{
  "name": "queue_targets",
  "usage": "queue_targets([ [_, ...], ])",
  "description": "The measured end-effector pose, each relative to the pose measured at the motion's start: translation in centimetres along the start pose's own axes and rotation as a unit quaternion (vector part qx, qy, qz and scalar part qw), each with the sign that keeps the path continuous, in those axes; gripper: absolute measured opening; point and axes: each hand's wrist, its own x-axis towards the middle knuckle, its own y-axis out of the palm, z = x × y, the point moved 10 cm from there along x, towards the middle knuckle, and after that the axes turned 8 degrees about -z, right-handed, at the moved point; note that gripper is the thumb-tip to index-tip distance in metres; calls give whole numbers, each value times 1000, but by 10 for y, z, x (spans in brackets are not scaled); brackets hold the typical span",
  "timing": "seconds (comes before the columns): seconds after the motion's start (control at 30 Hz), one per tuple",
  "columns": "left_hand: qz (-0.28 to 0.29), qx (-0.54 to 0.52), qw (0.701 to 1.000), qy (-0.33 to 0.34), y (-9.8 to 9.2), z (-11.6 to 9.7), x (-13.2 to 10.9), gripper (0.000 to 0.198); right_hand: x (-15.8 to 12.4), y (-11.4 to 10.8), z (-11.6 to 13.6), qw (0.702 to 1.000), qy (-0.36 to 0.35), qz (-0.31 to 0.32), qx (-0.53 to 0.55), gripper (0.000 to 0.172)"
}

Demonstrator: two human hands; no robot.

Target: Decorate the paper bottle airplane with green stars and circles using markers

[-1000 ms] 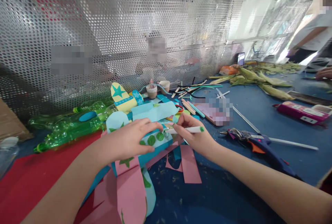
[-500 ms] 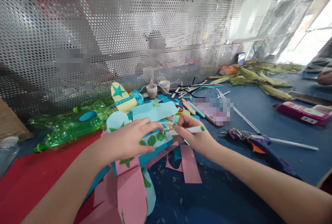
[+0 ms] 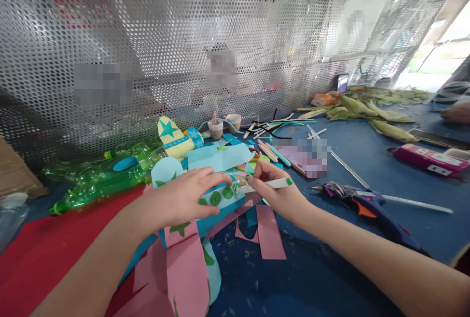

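Note:
My right hand (image 3: 275, 187) pinches a white marker with a green end (image 3: 279, 182). Its tip meets the light-blue band of a paper-covered toy plane (image 3: 223, 209), beside a row of green dots. My left hand (image 3: 191, 193) lies over the plane's body, thumb on the near side and fingers across the top, gripping it. A pink paper wing (image 3: 188, 270) with green markings extends toward me. Part of the plane's body is hidden under my left hand.
Green plastic bottles (image 3: 110, 180) lie at left, near red paper (image 3: 47, 248). A glue gun (image 3: 370, 209) lies right of my right hand, near a purple pack (image 3: 429, 159). Corn husks (image 3: 360, 109) lie farther back. A perforated metal screen (image 3: 176, 37) stands behind. Another person's hand (image 3: 457, 113) is at far right.
Both hands keep nearly the same places, with the marker still at the row of dots. The view has shifted very slightly. At far right, the other person's hand has moved a little.

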Motion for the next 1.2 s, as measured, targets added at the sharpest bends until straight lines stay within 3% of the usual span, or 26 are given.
queue_targets([
  [1.2, -4, -4, 1000, 9, 2, 3, 2, 48, 0, -3, 1, 1000, 5, -3, -7, 25],
])
